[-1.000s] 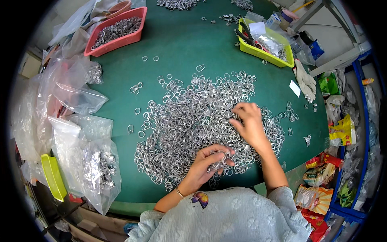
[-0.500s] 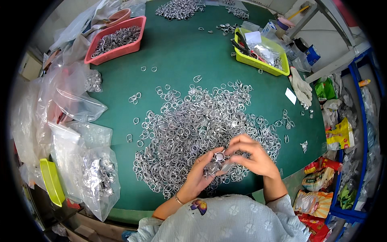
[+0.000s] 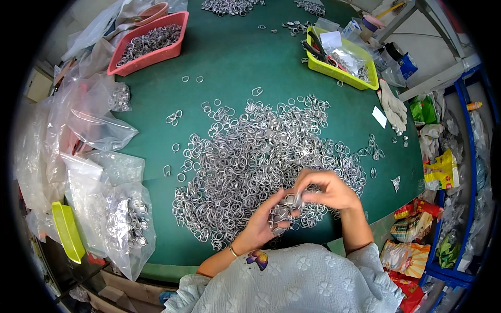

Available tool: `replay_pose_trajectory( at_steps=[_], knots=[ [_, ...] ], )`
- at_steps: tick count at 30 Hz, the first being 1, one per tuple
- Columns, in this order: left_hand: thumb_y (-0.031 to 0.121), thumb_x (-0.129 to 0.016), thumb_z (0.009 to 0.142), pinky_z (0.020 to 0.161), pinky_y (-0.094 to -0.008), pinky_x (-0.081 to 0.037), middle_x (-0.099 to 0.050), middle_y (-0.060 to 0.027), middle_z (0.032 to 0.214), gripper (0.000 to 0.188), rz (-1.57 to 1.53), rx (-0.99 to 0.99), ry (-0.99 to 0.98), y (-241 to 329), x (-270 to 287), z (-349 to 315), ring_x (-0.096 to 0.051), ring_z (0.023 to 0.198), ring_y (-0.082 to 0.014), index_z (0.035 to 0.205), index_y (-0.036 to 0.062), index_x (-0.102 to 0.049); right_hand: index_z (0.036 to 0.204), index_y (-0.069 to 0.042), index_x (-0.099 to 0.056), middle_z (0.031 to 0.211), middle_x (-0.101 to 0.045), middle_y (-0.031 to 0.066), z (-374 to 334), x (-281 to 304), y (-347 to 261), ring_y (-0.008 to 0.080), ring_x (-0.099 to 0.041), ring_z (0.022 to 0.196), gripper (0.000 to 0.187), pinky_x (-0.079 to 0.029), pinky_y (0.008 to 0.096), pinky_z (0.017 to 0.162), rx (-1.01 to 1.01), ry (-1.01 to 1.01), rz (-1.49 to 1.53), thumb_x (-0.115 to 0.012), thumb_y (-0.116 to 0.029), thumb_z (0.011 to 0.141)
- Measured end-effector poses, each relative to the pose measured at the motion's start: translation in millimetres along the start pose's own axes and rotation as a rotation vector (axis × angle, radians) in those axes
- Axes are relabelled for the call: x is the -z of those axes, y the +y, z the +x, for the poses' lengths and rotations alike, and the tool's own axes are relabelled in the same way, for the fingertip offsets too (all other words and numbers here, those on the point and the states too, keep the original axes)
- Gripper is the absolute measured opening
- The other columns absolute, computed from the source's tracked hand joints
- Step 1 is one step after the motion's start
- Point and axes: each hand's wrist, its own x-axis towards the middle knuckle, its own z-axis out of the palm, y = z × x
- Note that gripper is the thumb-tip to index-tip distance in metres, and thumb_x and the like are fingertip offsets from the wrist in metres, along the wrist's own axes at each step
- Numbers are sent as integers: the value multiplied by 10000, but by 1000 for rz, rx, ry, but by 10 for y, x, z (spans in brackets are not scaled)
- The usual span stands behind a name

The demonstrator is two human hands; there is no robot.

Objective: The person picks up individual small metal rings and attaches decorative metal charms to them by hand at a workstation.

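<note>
The left hand (image 3: pixel 259 224) cups several metal rings (image 3: pixel 282 213), fingers half-curled. At its two o'clock, the right hand (image 3: pixel 334 191) is partly closed; its hold cannot be determined.

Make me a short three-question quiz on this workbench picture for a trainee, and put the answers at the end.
1. Multiple choice: what does the red tray at upper left hold?
A) folded cloths
B) small metal rings
C) food packets
2. True or false: the pale glove lies to the left of the big pile of rings.
3. Short answer: which hand cups several metal pieces and has a bracelet at its wrist?

Key:
1. B.
2. False; the pale glove lies to the right of the big pile of rings.
3. The left hand.
</note>
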Motion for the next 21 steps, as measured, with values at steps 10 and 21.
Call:
replay_pose_trajectory(
  at_steps=[10, 21],
  knots=[
    [442, -291, 978, 439, -211, -466, -591, -151, 1025, 518, 332, 243, -208, -80, -84, -7, -635, 814, -202, 1214, 25, -488, 783, -19, -599, 903, -587, 86, 511, 274, 306, 272, -523, 868, 101, -378, 352, 815, 243, 530, -1105, -673, -84, 759],
    [416, -366, 959, 410, -185, -409, -582, -102, 982, 441, 351, 159, -147, -111, -30, 30, -601, 773, -176, 1185, 68, -517, 929, -25, -610, 970, -614, 92, 492, 257, -17, 299, -556, 950, 181, -376, 403, 916, 267, 400, -864, -665, -89, 768]
  ],
)
